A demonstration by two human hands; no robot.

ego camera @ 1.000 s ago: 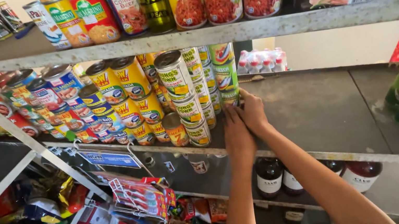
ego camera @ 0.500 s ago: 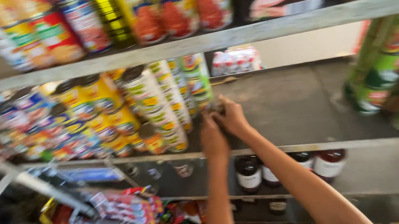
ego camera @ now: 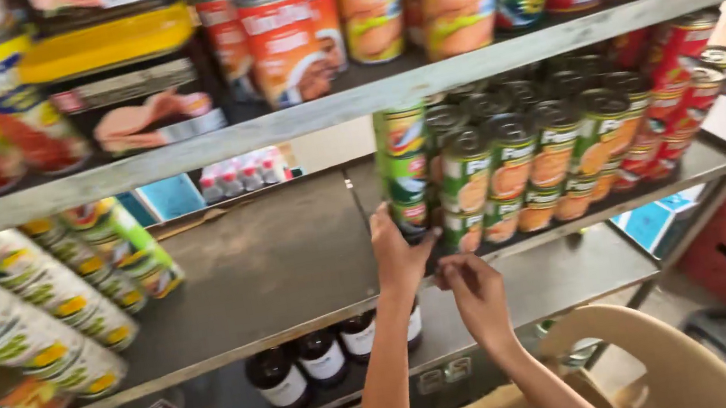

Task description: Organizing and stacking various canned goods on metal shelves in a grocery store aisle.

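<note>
My left hand (ego camera: 401, 254) reaches up to the middle shelf (ego camera: 278, 274) and wraps around the lowest can of a stack of green-labelled cans (ego camera: 403, 164). My right hand (ego camera: 478, 292) is just below and to the right, with its fingers curled at the shelf's front edge under the neighbouring green can (ego camera: 461, 218). I cannot see whether it grips anything. More green cans (ego camera: 558, 160) stand in rows to the right of the stack.
Red cans (ego camera: 686, 88) fill the shelf's right end. Yellow-labelled cans (ego camera: 32, 301) lie stacked on the left. The top shelf (ego camera: 183, 154) carries large cans and flat tins. Dark bottles (ego camera: 310, 361) stand on the shelf below. A beige plastic chair (ego camera: 663, 351) is at the bottom right.
The view has swung to the right. Both hands have moved from the stacked yellow-labelled cans across the bare stretch of shelf to the green cans.
</note>
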